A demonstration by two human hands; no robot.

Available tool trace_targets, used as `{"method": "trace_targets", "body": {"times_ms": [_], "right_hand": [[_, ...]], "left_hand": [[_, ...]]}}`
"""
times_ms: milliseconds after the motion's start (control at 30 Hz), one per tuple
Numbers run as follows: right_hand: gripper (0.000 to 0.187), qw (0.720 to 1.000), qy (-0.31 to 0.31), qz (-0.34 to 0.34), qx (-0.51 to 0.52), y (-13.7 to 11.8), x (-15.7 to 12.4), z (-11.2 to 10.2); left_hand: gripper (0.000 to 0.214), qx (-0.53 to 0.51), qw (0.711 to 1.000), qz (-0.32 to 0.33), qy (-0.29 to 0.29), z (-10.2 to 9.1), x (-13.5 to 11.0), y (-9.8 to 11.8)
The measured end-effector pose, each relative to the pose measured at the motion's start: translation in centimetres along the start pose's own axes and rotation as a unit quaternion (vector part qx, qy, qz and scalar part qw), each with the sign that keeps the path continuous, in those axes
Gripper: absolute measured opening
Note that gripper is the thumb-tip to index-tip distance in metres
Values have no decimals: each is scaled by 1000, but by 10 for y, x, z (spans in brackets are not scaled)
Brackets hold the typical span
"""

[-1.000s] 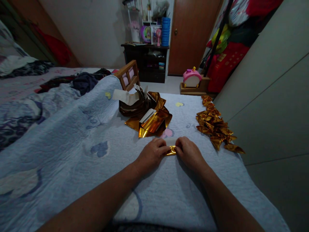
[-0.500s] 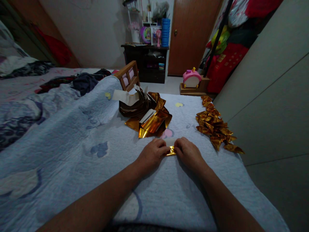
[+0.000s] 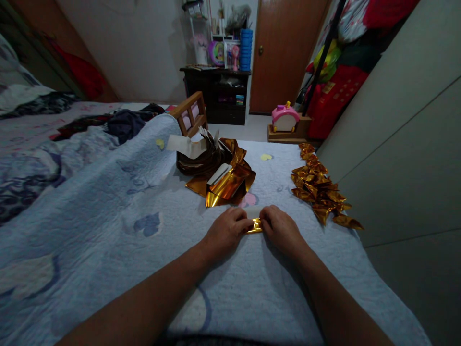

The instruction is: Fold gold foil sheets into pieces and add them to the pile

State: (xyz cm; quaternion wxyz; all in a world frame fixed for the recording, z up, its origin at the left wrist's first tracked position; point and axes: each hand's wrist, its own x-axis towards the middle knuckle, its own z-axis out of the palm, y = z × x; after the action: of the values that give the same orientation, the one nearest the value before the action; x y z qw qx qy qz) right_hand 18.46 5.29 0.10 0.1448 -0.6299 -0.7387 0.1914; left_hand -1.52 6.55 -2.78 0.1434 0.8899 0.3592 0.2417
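Left grip (image 3: 227,228) and right grip (image 3: 281,228): pinched onto opposite ends of one gold-foil paper (image 3: 256,225), low over the quilt (image 3: 234,283), presumably holding it even. Beyond, leftward: foil-paper stack (image 3: 200,164), seemingly within reach. Rightward: folded foil pieces (image 3: 319,190), heaped along the quilt's edge, apparently out of the way.

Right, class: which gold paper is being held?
The strip pinched by the left hand and right hand; the others lie untouched in the stack and the folded pile.
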Motion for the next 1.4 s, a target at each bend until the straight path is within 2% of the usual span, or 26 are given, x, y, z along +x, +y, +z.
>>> {"method": "trace_targets", "body": {"times_ms": [1400], "right_hand": [[8, 1000, 1, 4, -2, -2, 0, 0]], "left_hand": [[20, 5, 1000, 5, 9, 0, 0, 0]]}}
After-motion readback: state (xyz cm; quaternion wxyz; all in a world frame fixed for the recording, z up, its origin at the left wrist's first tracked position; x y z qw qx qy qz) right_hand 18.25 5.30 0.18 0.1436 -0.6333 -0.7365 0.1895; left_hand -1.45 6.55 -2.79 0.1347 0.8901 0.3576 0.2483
